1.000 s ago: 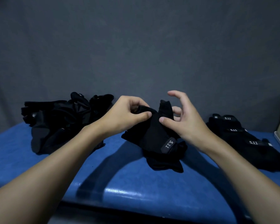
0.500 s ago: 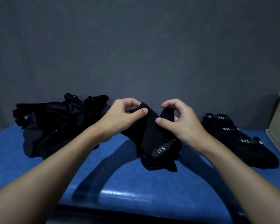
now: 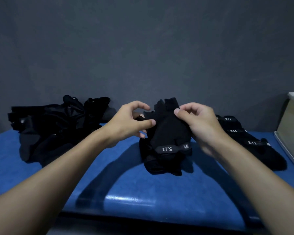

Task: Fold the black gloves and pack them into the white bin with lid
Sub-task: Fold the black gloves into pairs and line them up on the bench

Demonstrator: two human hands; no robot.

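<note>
I am pinching a black 5.11 glove (image 3: 168, 133) between the thumb and curled fingers of both my left hand (image 3: 131, 121) and my right hand (image 3: 199, 122), holding it over the middle of the desk (image 3: 143, 192). A loose heap of black gloves (image 3: 54, 126) is lying at the back left corner. Folded gloves (image 3: 255, 146) are sitting near the right edge, beside the white bin (image 3: 292, 126).

Two hands (image 3: 126, 123) (image 3: 201, 123), one glove bundle (image 3: 168, 133), one heap (image 3: 54, 129), three folded gloves (image 3: 256, 150) (by tags), one bin (image 3: 292, 122).

Blue padded bench (image 3: 143, 192) carries loose glove heap (image 3: 54, 126), folded gloves (image 3: 251, 145) and white bin (image 3: 292, 126)
</note>
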